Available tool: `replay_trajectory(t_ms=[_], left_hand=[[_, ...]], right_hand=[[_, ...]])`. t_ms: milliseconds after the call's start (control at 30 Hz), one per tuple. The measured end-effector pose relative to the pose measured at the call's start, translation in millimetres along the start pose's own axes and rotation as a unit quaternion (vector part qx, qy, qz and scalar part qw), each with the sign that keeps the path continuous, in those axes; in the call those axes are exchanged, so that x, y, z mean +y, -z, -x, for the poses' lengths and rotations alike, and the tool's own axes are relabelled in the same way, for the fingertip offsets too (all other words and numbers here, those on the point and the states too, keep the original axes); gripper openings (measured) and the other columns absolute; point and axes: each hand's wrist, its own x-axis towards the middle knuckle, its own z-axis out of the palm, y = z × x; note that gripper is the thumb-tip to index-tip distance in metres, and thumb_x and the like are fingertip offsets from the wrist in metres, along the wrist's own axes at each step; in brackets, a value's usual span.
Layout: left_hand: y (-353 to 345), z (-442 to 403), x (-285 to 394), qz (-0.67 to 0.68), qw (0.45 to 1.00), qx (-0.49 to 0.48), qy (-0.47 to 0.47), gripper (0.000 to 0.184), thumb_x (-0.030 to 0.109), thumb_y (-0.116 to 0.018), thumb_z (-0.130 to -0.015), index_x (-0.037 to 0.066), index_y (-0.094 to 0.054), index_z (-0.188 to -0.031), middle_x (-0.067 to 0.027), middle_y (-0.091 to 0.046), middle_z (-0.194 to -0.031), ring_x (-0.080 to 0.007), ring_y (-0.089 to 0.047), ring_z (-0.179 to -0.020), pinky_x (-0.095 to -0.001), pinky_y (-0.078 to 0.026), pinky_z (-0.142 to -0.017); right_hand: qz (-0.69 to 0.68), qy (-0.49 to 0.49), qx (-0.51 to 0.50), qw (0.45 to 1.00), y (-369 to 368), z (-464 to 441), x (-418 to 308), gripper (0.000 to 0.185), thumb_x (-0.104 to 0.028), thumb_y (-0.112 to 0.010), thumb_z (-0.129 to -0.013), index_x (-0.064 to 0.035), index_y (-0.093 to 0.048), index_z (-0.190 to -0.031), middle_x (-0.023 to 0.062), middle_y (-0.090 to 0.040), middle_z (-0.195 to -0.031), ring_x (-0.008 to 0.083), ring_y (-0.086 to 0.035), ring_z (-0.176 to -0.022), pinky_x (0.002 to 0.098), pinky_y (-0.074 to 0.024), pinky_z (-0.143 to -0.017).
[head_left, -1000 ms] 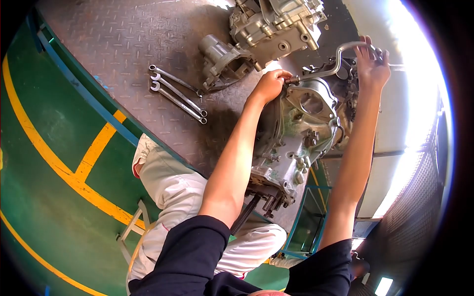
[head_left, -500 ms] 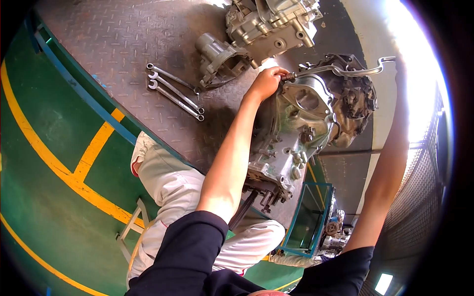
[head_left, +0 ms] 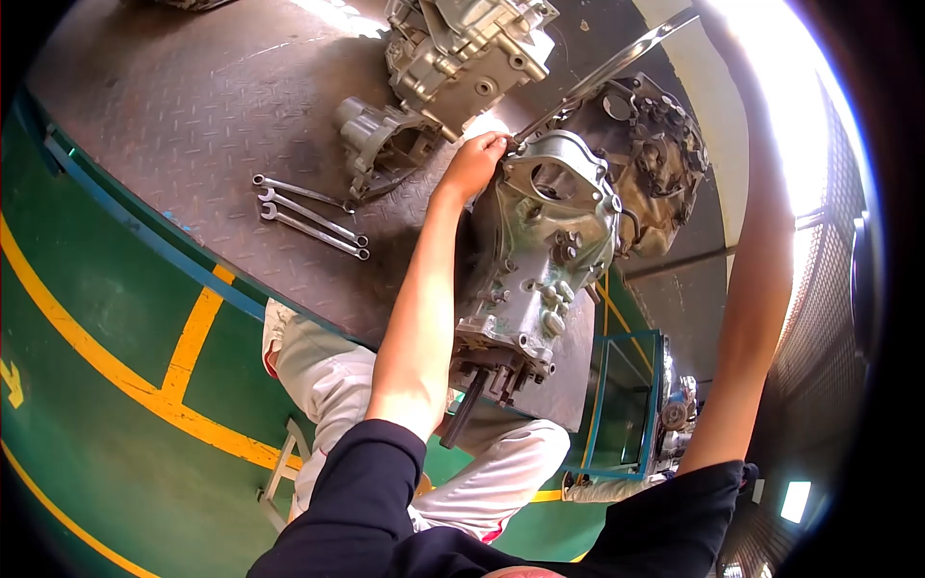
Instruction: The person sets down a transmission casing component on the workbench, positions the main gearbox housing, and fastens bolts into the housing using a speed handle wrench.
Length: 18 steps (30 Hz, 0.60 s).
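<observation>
My left hand (head_left: 474, 166) is closed on the socket end of a long cranked metal wrench (head_left: 617, 65), at the upper edge of a grey-green gearbox housing (head_left: 540, 250). The wrench slants up and right from my fingertips to the top of the view. My right forearm (head_left: 761, 222) reaches up to where the bar leaves the view; glare and the frame edge hide the fingers of my right hand. Behind the housing sits a dark, dirty casing (head_left: 660, 164).
Three combination wrenches (head_left: 313, 220) lie on the steel-plate table (head_left: 193, 125). Beyond them stand a small bell-shaped casting (head_left: 381, 144) and a large silver casing (head_left: 462, 63). A dark bar (head_left: 464, 409) juts out below the gearbox. Another frame stand (head_left: 626, 405) is at right.
The wrench has swung round and now points up and right. My right arm has stretched towards the top edge. The view has shifted, while my left hand remains at the socket end.
</observation>
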Motion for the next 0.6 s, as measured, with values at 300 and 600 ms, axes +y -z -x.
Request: replay_trajectory(t_ms=[300, 600], left_hand=[[-3, -5, -9, -0.086, 0.993, 0.004, -0.078, 0.031, 0.02, -0.055, -0.099, 0.002, -0.063, -0.123, -0.0116, -0.07, -0.109, -0.019, -0.064, -0.099, -0.031, -0.048, -0.089], [-5, 7, 13, -0.01, 0.999, -0.005, -0.037, 0.034, 0.027, -0.052, -0.103, 0.001, -0.062, -0.123, -0.0031, -0.067, -0.108, -0.0116, -0.059, -0.101, -0.0266, -0.045, -0.091]], right_hand=[[0.088, -0.019, -0.032, 0.995, 2, -2, 23, 0.037, -0.034, -0.059, -0.096, 0.003, -0.061, -0.093, 0.0155, -0.063, -0.08, 0.0239, -0.067, -0.084, 0.0361, -0.0532, -0.084], [0.084, 0.008, -0.088, 0.992, 13, 7, -14, 0.048, -0.047, -0.052, -0.096, 0.0003, -0.063, -0.093, 0.0113, -0.059, -0.071, 0.0185, -0.059, -0.067, 0.0355, -0.0491, -0.073]])
